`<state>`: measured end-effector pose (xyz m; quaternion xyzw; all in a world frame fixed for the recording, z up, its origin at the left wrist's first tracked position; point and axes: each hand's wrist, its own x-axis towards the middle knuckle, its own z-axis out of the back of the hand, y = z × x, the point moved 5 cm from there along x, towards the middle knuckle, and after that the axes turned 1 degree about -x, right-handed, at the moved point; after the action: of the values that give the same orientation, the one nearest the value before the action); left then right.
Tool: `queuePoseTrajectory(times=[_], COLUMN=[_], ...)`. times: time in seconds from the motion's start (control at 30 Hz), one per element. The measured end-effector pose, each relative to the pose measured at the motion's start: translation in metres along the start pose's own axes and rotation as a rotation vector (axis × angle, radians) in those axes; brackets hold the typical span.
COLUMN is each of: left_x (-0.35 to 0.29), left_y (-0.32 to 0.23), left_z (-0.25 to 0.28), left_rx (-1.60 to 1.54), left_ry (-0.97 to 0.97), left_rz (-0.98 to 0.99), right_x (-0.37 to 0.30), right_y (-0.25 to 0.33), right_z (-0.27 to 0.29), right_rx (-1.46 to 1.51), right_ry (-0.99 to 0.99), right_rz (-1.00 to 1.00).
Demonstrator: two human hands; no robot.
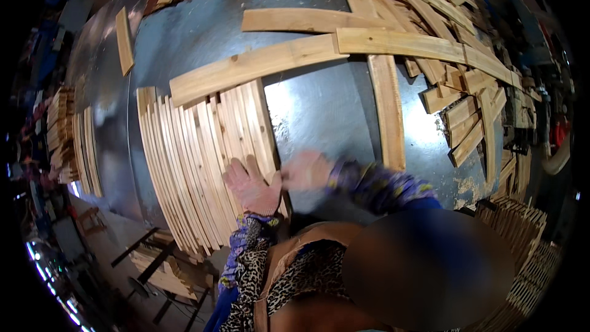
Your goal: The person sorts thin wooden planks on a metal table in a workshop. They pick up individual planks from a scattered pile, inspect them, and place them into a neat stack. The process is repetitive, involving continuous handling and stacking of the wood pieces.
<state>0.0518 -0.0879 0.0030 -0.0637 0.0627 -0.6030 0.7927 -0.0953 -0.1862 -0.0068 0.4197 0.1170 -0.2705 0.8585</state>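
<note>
My left hand [253, 189], in what looks like a pinkish glove, lies with fingers spread on a row of narrow wooden strips [195, 141] set side by side. A wider strip [261, 126] forms the row's right edge, close to my left thumb. Just right of that edge is my right hand [307, 170], smeared by motion over the metal tabletop [329, 110]; its fingers cannot be made out. Across the far ends of the row rests a long board [258, 64], slanting up to the right.
Another long board [402, 44] reaches right from it toward a loose heap of boards and offcuts [464, 107]. One board [387, 110] points toward me. Further left lie a single short board [125, 42] and a small group of strips [87, 150]. Stacked slats [516, 224] stand at the lower right.
</note>
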Motion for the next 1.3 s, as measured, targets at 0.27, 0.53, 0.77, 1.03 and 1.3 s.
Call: queuePoseTrajectory(times=[0.27, 0.53, 0.77, 1.03, 1.3], left_x=[0.018, 0.01, 0.034, 0.044, 0.028], left_y=[-0.01, -0.001, -0.025, -0.045, -0.021], left_z=[0.016, -0.01, -0.003, -0.03, -0.031], left_rx=[-0.015, 0.165, 0.164, 0.331, 0.186], left_ry=[0.186, 0.013, 0.169, 0.351, 0.035], left_rz=[0.14, 0.001, -0.085, -0.076, -0.199], right_x=[0.117, 0.106, -0.032, -0.024, 0.013], right_y=[-0.149, -0.155, 0.014, -0.3, -0.268], right_z=[0.194, 0.039, -0.041, 0.057, 0.109], right_rx=[-0.496, 0.145, 0.084, 1.633, 0.616], right_ry=[-0.549, -0.482, -0.033, -1.226, -1.446], right_rz=[-0.23, -0.51, -0.444, -0.08, -0.497])
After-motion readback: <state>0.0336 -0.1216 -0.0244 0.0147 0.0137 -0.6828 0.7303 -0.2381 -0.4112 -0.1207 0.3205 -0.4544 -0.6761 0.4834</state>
